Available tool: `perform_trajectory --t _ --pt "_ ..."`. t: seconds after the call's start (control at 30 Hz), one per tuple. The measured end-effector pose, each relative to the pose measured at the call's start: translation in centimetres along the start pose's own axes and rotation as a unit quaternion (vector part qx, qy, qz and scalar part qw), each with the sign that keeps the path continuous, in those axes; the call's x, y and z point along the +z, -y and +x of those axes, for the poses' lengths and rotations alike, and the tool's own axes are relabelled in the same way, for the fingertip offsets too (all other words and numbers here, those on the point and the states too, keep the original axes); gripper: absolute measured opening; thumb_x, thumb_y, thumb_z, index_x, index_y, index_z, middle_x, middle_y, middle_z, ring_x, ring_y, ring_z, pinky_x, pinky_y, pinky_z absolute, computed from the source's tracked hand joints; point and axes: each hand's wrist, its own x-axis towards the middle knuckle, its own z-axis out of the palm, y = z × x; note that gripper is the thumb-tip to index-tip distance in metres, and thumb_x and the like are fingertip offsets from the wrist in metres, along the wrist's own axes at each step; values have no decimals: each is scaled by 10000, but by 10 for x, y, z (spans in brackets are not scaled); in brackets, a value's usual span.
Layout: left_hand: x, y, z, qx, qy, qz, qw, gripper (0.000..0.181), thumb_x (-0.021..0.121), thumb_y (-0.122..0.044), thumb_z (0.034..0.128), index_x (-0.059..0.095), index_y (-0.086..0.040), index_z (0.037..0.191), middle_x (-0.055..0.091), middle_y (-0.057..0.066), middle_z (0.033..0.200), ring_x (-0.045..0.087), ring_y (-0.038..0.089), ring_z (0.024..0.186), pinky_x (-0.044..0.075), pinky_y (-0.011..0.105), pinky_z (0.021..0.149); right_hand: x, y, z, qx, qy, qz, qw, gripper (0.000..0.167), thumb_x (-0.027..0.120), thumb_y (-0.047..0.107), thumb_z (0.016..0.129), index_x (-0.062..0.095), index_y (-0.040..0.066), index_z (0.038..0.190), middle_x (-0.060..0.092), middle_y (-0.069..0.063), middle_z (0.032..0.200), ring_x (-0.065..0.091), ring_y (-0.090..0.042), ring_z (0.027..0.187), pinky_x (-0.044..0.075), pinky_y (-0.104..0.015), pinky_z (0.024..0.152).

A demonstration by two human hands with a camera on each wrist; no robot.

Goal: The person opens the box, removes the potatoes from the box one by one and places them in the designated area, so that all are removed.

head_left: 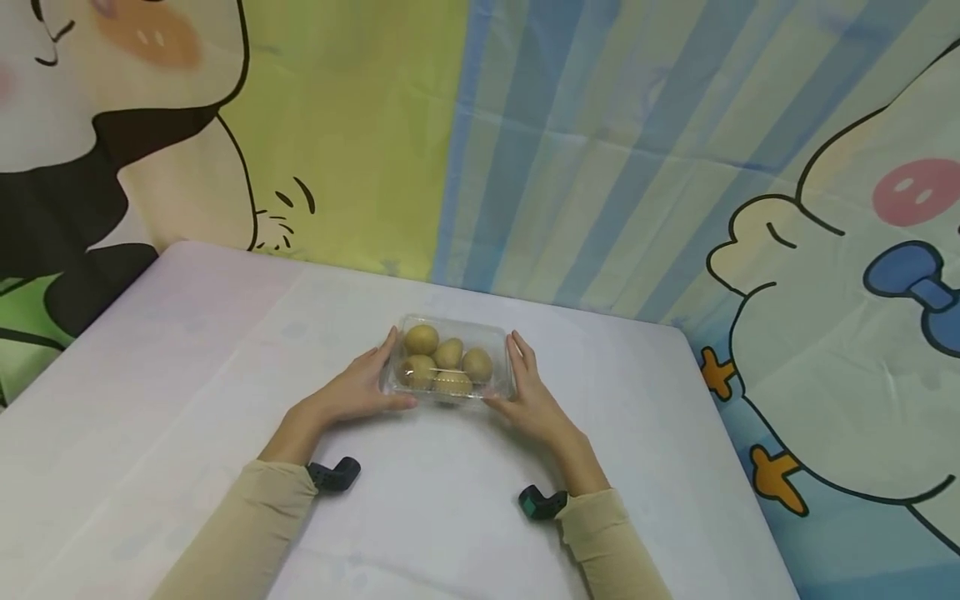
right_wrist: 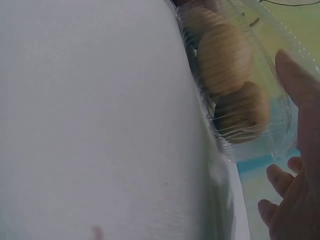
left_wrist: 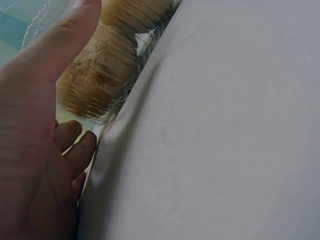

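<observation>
A clear plastic clamshell box (head_left: 495, 342) with a see-through lid is at the middle of the white table, its lid down. Inside lie several round yellow-brown pieces (head_left: 422, 339), like small potatoes or fruit; their exact kind is unclear. My left hand (head_left: 360, 387) grips the box's left end, thumb along the near side and fingers at the end. At the right end my right hand (head_left: 534, 400) holds it the same way, thumb at the near corner. Both wrist views show the ribbed side of the box (right_wrist: 280, 132) close to the thumbs. The fingertips are partly hidden.
The white-covered table (head_left: 420, 517) ends at a far edge just behind the box. A printed cloth backdrop (head_left: 360, 125) with cartoon animals and stripes rises behind and on the right. Each wrist wears a small black device (head_left: 335, 475).
</observation>
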Motion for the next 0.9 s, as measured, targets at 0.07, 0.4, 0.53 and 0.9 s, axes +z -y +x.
perform_trajectory --t 0.07,0.4,0.53,0.9 --pt "2 -1 0 -32 -19 4 10000 1258 725 -651 684 -91 -204 1530 108 165 1592 164 445 1429 183 600 1145 -5 0 1 122 175 -77 9997 1063 742 294 824 -25 111 1537 -46 -67 1604 111 -339 1463 262 -539 1141" --pt "8 -4 3 -118 -282 362 9989 1287 697 -724 645 -19 -138 1540 310 194 1526 202 496 1394 237 628 1113 -37 21 14 397 1523 -511 9862 1182 735 549 745 -126 278 1509 -92 -4 1612 39 -221 1484 250 -466 1171" --pt "8 -3 3 -97 -361 451 9983 1278 688 -728 653 21 -90 1537 322 185 1522 220 496 1388 216 603 1134 -44 28 20 374 1811 -647 9806 1191 762 496 743 -92 216 1524 -83 -45 1613 25 -228 1486 242 -459 1176" --pt "12 0 6 157 -595 628 9961 1260 684 -725 661 68 -52 1531 358 188 1503 356 414 1359 185 531 1171 -42 32 17 633 1690 -627 9816 1199 807 408 727 -49 171 1532 -85 -16 1614 -8 -185 1484 181 -439 1198"
